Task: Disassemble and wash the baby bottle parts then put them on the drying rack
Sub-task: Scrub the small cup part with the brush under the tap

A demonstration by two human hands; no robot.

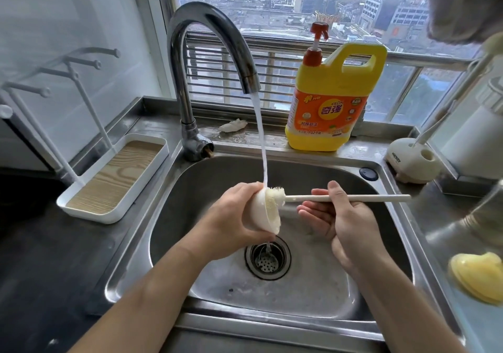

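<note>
Over the steel sink my left hand grips a white dome-shaped bottle cap, its open side turned right. A cream bottle brush has its bristle head inside the cap's mouth, under the water stream from the tap. My right hand holds the brush handle between thumb and fingers; the other fingers are spread. The white drying rack with pegs and a wood-look tray stands left of the sink. A yellow bottle part lies on the right counter.
A yellow dish soap jug with a red pump stands behind the sink by the window. A cream brush holder sits at the back right, a white bottle beside it. The drain strainer is below my hands.
</note>
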